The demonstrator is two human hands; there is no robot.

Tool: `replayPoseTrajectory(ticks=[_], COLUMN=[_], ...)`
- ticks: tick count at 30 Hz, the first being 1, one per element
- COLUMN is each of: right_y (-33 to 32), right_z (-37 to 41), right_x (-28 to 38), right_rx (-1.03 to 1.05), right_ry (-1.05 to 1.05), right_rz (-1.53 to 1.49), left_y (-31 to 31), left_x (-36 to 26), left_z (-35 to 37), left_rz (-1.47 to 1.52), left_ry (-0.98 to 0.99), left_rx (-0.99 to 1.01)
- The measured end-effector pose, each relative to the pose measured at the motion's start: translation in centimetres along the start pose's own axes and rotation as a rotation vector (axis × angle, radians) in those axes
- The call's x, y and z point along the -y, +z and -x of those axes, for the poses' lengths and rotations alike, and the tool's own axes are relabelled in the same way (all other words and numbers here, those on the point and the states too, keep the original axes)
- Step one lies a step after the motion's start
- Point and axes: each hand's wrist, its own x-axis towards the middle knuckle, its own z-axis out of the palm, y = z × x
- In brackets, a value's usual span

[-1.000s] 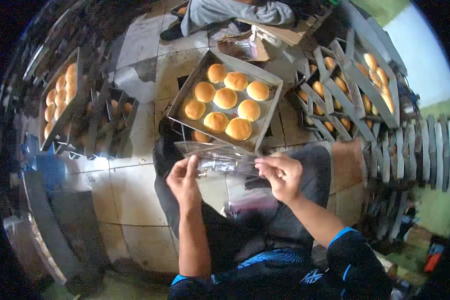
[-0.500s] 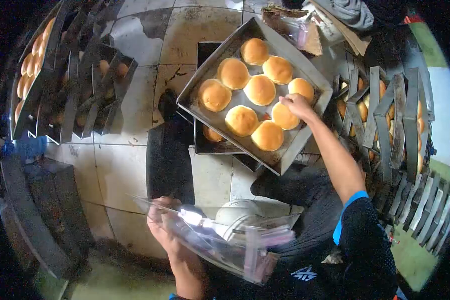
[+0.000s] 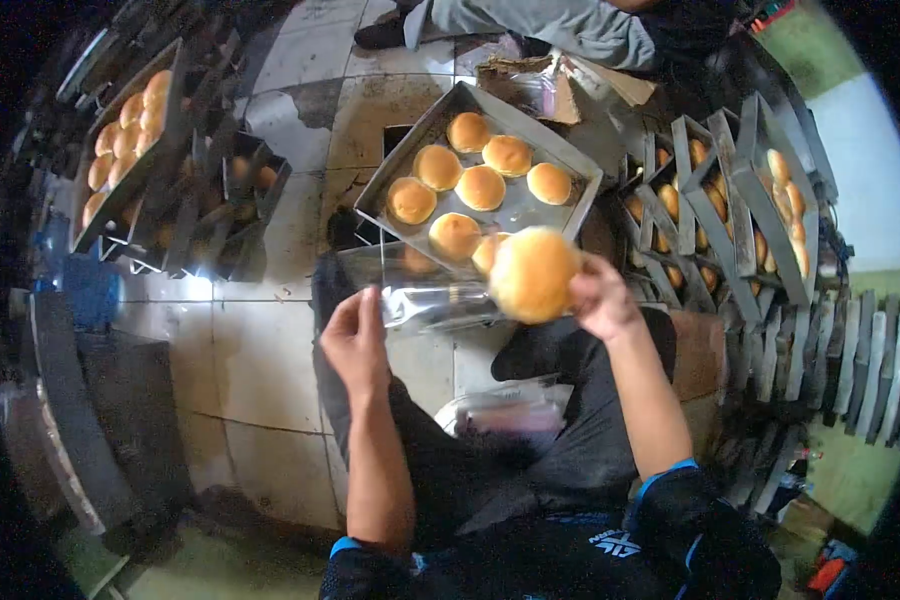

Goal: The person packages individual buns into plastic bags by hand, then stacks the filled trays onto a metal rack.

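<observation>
In my right hand (image 3: pixel 607 298) is a round golden bun (image 3: pixel 535 275), gripped by its right edge and raised over the near corner of the baking tray (image 3: pixel 582 205). My left hand (image 3: pixel 358 340) pinches a clear plastic bag (image 3: pixel 435 302), whose open end points toward the bun. The bag and bun overlap in this view. Several more buns, among them one at the centre (image 3: pixel 481 188), lie in the square metal tray. The held bun partly hides a bun at the near side.
Stacked metal trays with bread (image 3: pixel 715 200) stand on the right, and more trays of buns (image 3: pixel 125 140) on the left. A white tub (image 3: pixel 460 412) with plastic packs (image 3: pixel 515 418) sits between my legs. Behind the tray are torn cardboard (image 3: pixel 565 95) and another person's leg (image 3: pixel 540 25).
My right hand has lifted a bun out of the tray and brought it toward me. My left hand has raised the plastic bag up toward the tray. The view has shifted.
</observation>
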Motion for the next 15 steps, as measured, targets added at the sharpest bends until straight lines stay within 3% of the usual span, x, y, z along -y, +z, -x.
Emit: replayPoseTrajectory(ticks=[2, 4, 5, 6, 7, 8, 10, 11, 13, 15], right_y=[6.3, 11.3, 12.8, 14.0, 14.9, 16.2, 17.6, 18.0, 18.5, 18.8], right_z=[3.0, 6.0, 7.7, 9.0, 9.6, 10.7, 12.1, 12.7, 13.3, 14.6], right_x=[-1.5, -2.0, -2.2, -2.2, -2.2, -2.2, -2.9, -2.9, -1.9, -1.4], right_rx=[-0.038, -0.041, -0.040, -0.043, 0.133, 0.264, 0.296, 0.287, 0.267, 0.330], right_ry=[0.060, -0.146, -0.318, -0.492, -0.778, -0.719, -0.839, -0.902, -1.039, -1.086], right_rz=[0.133, 0.383, 0.684, 0.986, 1.102, 1.217, 1.364, 1.339, 1.300, 1.324], left_y=[0.5, 0.4, -0.5, 0.1, 0.3, 0.3, 0.0, -0.1, 0.2, -0.9], left_x=[0.9, 0.0, -0.1, -2.7, -5.0, -6.7, -8.6, -9.8, -11.9, -12.2], left_z=[2.1, 5.2, 5.8, 7.8, 10.0, 11.9, 13.5, 14.0, 18.1, 19.4], left_rz=[-0.073, -0.072, -0.047, 0.261, 0.473, 0.687, 0.756, 0.699, 0.848, 0.664], left_ry=[0.150, 0.250, 0.192, 0.045, -0.022, -0.094, -0.009, 0.044, -0.079, 0.122], left_rx=[0.151, 0.231, 0.287, 0.379, 0.466, 0.547, 0.466, 0.521, 0.282, 0.485])
